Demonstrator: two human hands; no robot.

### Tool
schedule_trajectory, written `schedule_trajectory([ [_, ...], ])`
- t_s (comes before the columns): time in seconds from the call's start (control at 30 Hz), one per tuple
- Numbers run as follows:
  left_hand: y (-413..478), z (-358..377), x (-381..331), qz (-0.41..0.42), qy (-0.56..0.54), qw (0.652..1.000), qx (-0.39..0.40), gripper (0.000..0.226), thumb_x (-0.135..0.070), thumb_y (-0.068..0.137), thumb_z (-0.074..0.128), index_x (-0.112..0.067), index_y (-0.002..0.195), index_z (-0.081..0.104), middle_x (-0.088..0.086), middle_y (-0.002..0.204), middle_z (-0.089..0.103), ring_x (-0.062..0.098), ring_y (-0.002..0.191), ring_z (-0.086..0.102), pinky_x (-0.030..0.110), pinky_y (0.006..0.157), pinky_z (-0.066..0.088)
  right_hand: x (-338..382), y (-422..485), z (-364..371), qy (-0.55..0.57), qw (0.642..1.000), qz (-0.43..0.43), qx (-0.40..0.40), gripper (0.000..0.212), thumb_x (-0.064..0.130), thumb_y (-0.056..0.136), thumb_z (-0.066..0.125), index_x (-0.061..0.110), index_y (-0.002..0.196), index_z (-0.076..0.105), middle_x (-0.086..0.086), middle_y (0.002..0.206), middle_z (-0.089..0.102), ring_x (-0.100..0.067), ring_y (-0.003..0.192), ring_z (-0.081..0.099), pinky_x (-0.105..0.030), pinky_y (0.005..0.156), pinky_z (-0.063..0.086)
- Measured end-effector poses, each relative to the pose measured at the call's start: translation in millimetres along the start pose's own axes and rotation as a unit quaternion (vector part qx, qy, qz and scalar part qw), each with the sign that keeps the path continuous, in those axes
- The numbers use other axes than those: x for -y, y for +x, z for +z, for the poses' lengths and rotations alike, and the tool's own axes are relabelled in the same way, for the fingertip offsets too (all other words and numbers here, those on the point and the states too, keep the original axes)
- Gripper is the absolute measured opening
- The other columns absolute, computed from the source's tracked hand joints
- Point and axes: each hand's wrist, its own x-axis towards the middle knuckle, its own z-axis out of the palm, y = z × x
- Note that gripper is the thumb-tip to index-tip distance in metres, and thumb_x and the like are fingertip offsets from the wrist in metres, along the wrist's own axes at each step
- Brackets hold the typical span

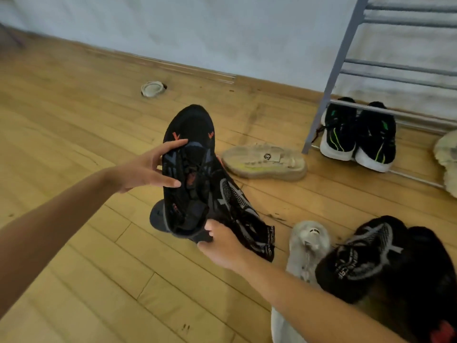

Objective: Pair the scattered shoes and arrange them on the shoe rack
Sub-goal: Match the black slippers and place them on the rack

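A black sneaker with orange marks [189, 154] is held up above the floor, toe pointing away. My left hand [146, 167] touches its left side with fingers spread. My right hand [220, 243] grips its heel, together with a black sneaker with grey webbing [242, 211] that lies against it. On the grey metal shoe rack [331, 85] at the right, a pair of black sneakers with green accents [358, 134] stands on the lowest shelf. A beige sneaker [264, 162] lies on its side on the floor beside the rack's leg.
A white sneaker [309, 246] and another black sneaker with grey webbing [363, 256] lie at the lower right. A fluffy cream shoe [447, 157] shows at the right edge. A round pale floor fitting [152, 89] sits near the wall. The wooden floor [74, 120] stretches left.
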Motion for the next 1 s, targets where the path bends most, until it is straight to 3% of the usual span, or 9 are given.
schedule_trajectory([
  [0.13,-18,-11,21,-0.034,-0.03,0.998,-0.033,0.1,-0.028,0.052,0.086,-0.057,0.134,0.037,-0.014,0.139,0.047,0.012,0.123,0.054,0.041,0.092,0.054,-11,14,15,-0.132,0.99,-0.033,-0.028,0.066,0.02,0.089,0.058,0.019,0.148,0.028,-0.002,0.157,0.019,-0.024,0.145,0.016,-0.035,0.114,0.022],
  [0.33,-32,-9,44,-0.066,-0.067,0.994,-0.052,0.103,-0.029,0.05,0.088,-0.058,0.134,0.035,-0.013,0.143,0.043,0.017,0.127,0.05,0.045,0.094,0.05,-21,17,20,-0.247,0.962,-0.071,-0.091,0.07,0.022,0.091,0.055,0.022,0.15,0.016,-0.004,0.161,-0.001,-0.025,0.148,0.001,-0.04,0.118,0.009],
  [0.53,-31,3,47,-0.07,-0.092,0.992,-0.056,0.1,-0.024,0.054,0.084,-0.058,0.134,0.035,-0.01,0.141,0.043,0.017,0.126,0.051,0.046,0.097,0.049,-28,23,-7,-0.271,0.95,-0.036,-0.152,0.073,0.035,0.092,0.052,0.02,0.151,0.013,-0.006,0.161,0.002,-0.024,0.148,-0.003,-0.04,0.118,0.005],
  [0.67,-30,11,47,-0.068,-0.097,0.992,-0.053,0.096,-0.021,0.057,0.083,-0.058,0.133,0.036,-0.009,0.139,0.045,0.015,0.123,0.053,0.041,0.091,0.053,-47,11,-39,-0.332,0.924,-0.02,-0.188,0.081,0.049,0.088,0.052,0.016,0.151,0.014,-0.006,0.16,0.012,-0.024,0.148,-0.001,-0.04,0.118,0.003],
  [1.0,-34,17,50,-0.058,-0.095,0.992,-0.05,0.093,-0.011,0.068,0.079,-0.056,0.135,0.034,-0.011,0.138,0.049,0.013,0.119,0.058,0.038,0.088,0.055,-53,8,-63,-0.375,0.913,-0.003,-0.158,0.085,0.06,0.086,0.045,0.013,0.15,0.018,-0.008,0.16,0.014,-0.023,0.148,0.001,-0.04,0.118,0.003],
])
